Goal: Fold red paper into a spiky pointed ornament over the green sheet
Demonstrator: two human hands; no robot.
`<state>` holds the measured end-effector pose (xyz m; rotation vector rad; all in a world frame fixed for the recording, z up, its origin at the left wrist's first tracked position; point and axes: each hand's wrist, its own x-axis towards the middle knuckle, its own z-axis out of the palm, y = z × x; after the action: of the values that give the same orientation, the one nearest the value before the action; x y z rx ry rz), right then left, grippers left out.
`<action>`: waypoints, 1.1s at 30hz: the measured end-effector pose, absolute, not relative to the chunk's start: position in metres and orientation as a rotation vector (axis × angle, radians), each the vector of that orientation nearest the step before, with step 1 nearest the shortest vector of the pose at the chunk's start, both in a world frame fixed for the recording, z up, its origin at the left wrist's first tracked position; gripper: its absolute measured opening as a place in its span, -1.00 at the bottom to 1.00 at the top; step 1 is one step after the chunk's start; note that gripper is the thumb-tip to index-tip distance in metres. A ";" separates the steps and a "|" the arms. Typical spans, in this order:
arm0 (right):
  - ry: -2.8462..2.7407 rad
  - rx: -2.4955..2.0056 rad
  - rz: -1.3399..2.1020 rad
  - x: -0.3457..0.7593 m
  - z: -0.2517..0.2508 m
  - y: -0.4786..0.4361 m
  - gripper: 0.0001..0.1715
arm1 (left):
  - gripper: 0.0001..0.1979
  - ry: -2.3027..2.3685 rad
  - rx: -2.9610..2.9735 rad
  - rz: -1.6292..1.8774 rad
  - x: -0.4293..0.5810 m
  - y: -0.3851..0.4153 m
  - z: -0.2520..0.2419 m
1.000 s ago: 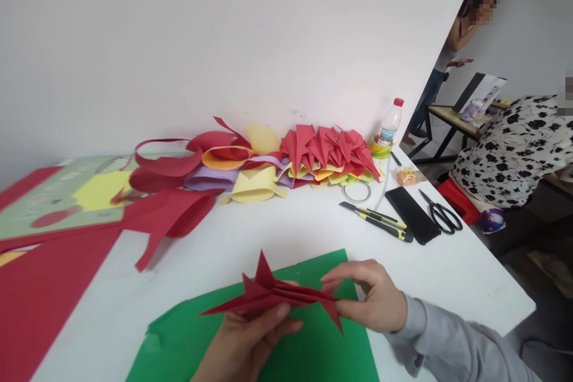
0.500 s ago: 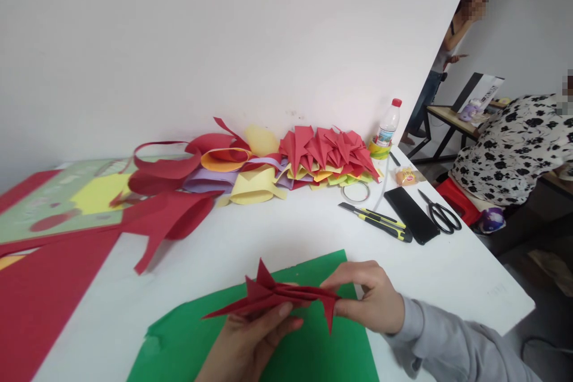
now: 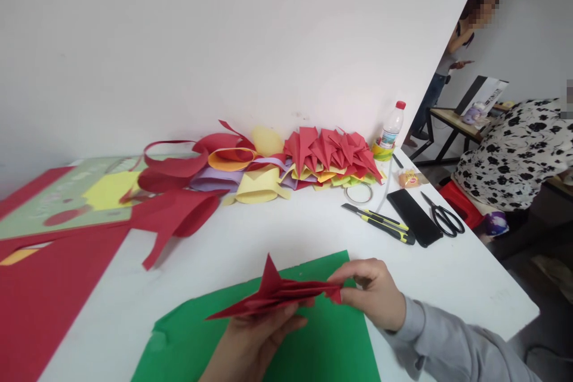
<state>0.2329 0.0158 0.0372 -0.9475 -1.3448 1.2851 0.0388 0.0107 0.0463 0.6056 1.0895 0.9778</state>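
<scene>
Between my hands is a folded red paper crane (image 3: 277,292), held above a green sheet of paper (image 3: 188,334). My left hand (image 3: 264,331) grips its body from below, with the thumb along the near side. One pointed red flap stands up on top, and a long tip reaches out to the left. At the right end, my right hand (image 3: 373,292) pinches a narrow folded tip between thumb and forefinger. Part of that tip is hidden by the fingers.
Behind lie several red paper cranes (image 3: 313,149) and curled coloured paper pieces (image 3: 183,212). To the right are a utility knife (image 3: 380,224), a black phone-like case (image 3: 414,218), scissors (image 3: 443,218), a tape roll (image 3: 358,193) and a bottle (image 3: 392,125). Other people are beyond the table.
The narrow point that hung down at the crane's right end is now folded up short at my right fingertips. Two raised flaps on top now appear as one. The view has shifted slightly.
</scene>
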 end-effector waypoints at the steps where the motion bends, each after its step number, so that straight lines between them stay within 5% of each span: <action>1: -1.328 -0.951 1.291 0.233 0.037 0.016 -0.82 | -0.76 1.091 0.589 0.992 0.039 0.011 0.046; 22: -1.270 -0.942 1.235 0.235 0.034 0.018 -0.88 | -0.67 1.064 0.396 1.042 0.041 0.015 0.043; 33: -1.824 -0.788 0.751 0.236 0.044 0.013 -0.74 | -0.67 1.092 0.376 1.068 0.043 0.018 0.042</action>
<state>0.2358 0.0126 0.0444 -0.7884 -1.8240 0.7508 0.0428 0.0181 0.0424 0.3757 1.0917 1.0679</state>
